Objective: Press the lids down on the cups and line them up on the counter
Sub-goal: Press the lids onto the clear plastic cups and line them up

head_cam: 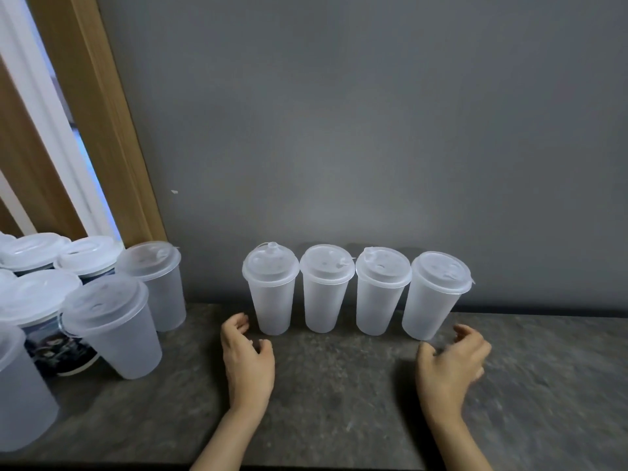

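Both forearms reach in from the counter's (339, 385) near edge. Left hand (249, 360) and right hand (452, 363) hover just above the stone surface with fingers loosely curled, spread apart and gripping nothing. Neither hand touches a cup; the left sits just beside the base of the row's left end, the right near the base of the right end.

Along the back edge, against the grey wall (339, 130), 4 frosted plastic cups stand in a row, each wearing a lid: first cup (273, 300), second cup (324, 300), third cup (379, 302) and fourth cup (430, 305). Their lid rims touch or nearly touch. The fourth appears to tilt to the right, though the wide lens may cause this.

At the counter's left end, well apart from the row, a cluster of lidded cups (112, 321) crowds together. At least 6 lids show there, and at least one dark printed cup (61, 351) stands among the frosted ones beside a wooden frame (102, 113).
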Demonstrator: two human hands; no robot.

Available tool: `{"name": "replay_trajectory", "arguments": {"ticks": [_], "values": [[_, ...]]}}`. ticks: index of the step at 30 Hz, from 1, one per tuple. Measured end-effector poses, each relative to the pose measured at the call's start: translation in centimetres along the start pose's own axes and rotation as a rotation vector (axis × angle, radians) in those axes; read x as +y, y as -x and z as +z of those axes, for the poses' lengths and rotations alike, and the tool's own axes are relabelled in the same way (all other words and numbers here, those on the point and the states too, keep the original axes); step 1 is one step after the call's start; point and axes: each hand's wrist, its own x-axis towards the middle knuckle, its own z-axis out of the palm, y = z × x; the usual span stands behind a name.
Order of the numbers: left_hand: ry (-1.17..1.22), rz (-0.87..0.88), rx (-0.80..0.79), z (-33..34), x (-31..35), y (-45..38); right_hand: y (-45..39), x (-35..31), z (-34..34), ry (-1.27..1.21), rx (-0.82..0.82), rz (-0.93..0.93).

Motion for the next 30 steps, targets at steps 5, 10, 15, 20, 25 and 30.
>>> {"name": "replay_trajectory", "arguments": {"ticks": [5, 10, 15, 20, 25, 30], "values": [[0.003, 0.157, 0.032, -3.5, -0.1, 2.0, 5.2, -2.7, 0.9, 0.060, -0.152, -0.540], [-0.156, 0.577, 0.137, -9.5, -0.2, 0.8, 10.9, -6.9, 4.9, -0.009, -0.782, -0.750], [-0.476, 0.655, 0.347, -15.0, 0.7, -2.6, 15.5, -11.3, 9.9, -0.154, -1.022, -0.729], [-0.719, 0.403, 0.228, -17.5, 1.5, -5.1, 17.3, -12.6, 12.0, -0.098, -0.999, -0.889], [-0.594, 0.478, 0.146, -17.2, 0.3, -5.4, 16.8, -11.9, 11.5, -0.214, -1.051, -0.724], [-0.330, 0.767, 0.017, -15.3, -1.3, -4.1, 16.2, -11.8, 11.5, -0.465, -1.220, -0.281]]}}
